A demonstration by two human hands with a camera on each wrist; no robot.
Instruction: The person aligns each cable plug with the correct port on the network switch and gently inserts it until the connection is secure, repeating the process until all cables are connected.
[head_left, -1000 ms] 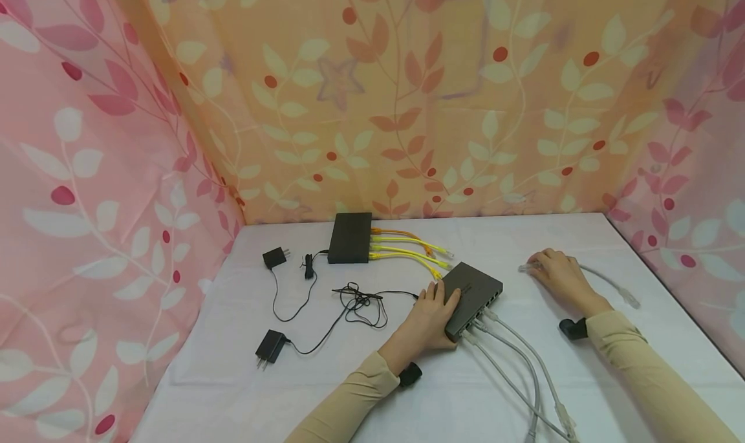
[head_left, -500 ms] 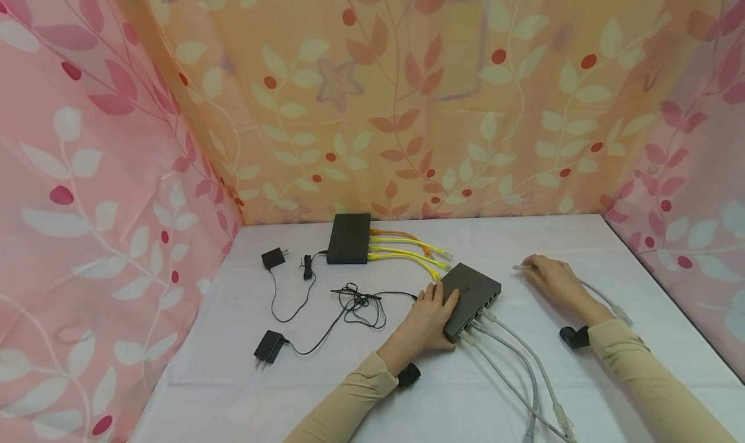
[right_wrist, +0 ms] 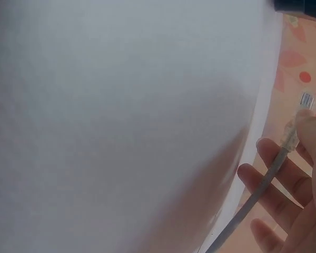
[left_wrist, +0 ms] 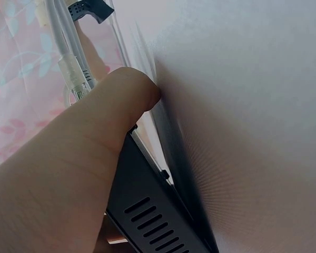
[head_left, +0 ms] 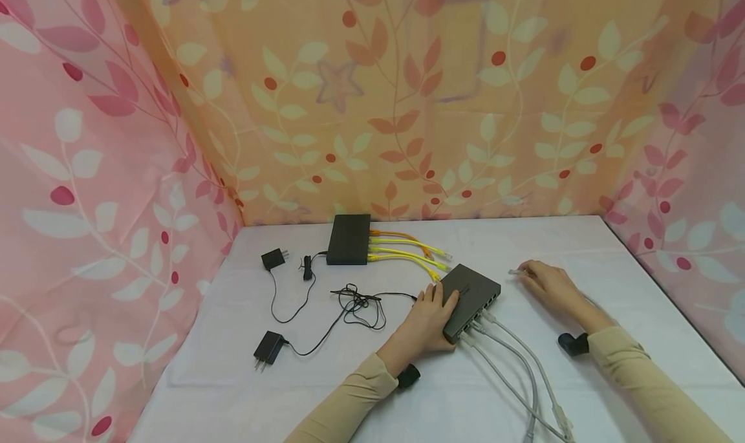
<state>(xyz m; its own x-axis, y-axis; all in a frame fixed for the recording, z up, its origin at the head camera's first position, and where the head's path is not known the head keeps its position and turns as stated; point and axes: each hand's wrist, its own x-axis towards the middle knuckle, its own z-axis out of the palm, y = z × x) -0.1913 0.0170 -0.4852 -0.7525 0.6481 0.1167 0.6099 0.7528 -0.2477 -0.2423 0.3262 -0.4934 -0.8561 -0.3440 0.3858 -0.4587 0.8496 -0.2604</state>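
My left hand (head_left: 427, 317) grips the near left edge of a dark network switch (head_left: 474, 291), fingers spread over its top. In the left wrist view the thumb lies along the side of the switch (left_wrist: 152, 221), by the tabletop, and vent slots show. Several grey Ethernet cables (head_left: 526, 359) are plugged into the switch's right-hand side. To the right of the switch, my right hand (head_left: 553, 288) pinches a loose grey Ethernet cable (right_wrist: 266, 179) just behind its clear plug (right_wrist: 306, 100), between thumb and index finger. The other fingers are loosely bent; the cable crosses them.
A second black network switch (head_left: 349, 239) lies at the back, with yellow cables (head_left: 401, 257) and an orange cable (head_left: 401, 234) plugged in. On the left lie two black power adapters, one nearer (head_left: 269, 348) and one farther (head_left: 272, 258), and a tangled black cord (head_left: 361, 306).
My right hand has moved slightly left and turned, carrying the grey Ethernet cable; its trailing end has gone from sight behind the arm. The left hand and the switch have stayed put.
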